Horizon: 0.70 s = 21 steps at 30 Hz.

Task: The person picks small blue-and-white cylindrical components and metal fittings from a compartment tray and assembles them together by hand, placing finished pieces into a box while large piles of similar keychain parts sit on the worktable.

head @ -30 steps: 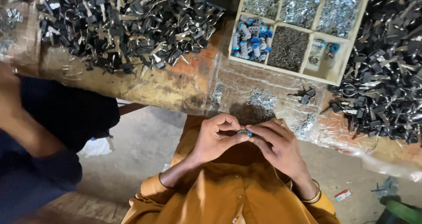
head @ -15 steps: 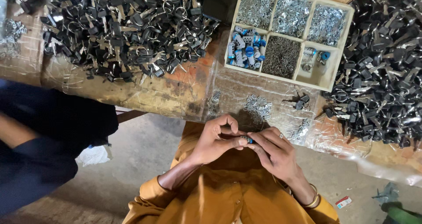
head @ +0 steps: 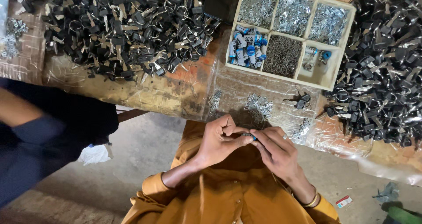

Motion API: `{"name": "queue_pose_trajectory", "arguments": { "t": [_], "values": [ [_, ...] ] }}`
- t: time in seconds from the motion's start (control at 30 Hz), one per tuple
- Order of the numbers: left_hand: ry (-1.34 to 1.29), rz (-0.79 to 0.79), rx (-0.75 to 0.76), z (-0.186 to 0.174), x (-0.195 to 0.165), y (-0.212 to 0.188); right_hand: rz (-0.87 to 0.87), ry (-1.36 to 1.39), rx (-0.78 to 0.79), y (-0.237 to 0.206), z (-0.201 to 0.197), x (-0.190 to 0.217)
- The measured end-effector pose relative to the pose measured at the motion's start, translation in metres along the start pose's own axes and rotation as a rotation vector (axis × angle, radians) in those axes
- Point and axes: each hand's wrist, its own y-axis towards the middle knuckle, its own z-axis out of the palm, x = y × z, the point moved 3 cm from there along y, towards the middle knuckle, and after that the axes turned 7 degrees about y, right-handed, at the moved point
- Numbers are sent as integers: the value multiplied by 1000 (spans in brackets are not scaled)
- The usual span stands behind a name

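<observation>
- 1 other person's dark blue sleeve [head: 39, 136], far left, below the table edge.
- 1 small cluster of silver parts [head: 11, 35] at the table's left edge.
- 1 large heap of black-headed keys [head: 118, 26], upper left; pieces too many to count; its lower rim stops short of the table's near edge.
- 1 strip of bare orange table [head: 176, 92] between that heap and the tray.
- 1 left hand [head: 220, 140], fingers curled shut, pinching a small blue part [head: 251, 137].
- 1 right hand [head: 277, 151], fingertips closed on the same blue part; the part sits between both hands, just below the table's near edge, above the lap.
- 1 wooden tray [head: 325, 81], 6 compartments: 3 of silver pieces, 1 of blue-and-silver parts, 1 of dark fine parts, 1 almost empty.
- 1 clear plastic sheet [head: 272, 92] with 3 small silver clusters and 1 black key pair.
- 1 second heap of keys [head: 382, 65], far right, reaching the right frame edge.
- Open concrete floor [head: 145, 153] lies below the table, left of the hands.
</observation>
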Motion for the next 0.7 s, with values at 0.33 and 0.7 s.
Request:
{"name": "queue_pose_trajectory", "arguments": {
  "t": [0.33,0.7],
  "values": [
    [-360,-148,-37,-4,-2,4,200,-565,-93,37,-70,-35],
    [-474,-196,-2,4,0,12,360,807,-247,4,-56,-35]
  ]
}}
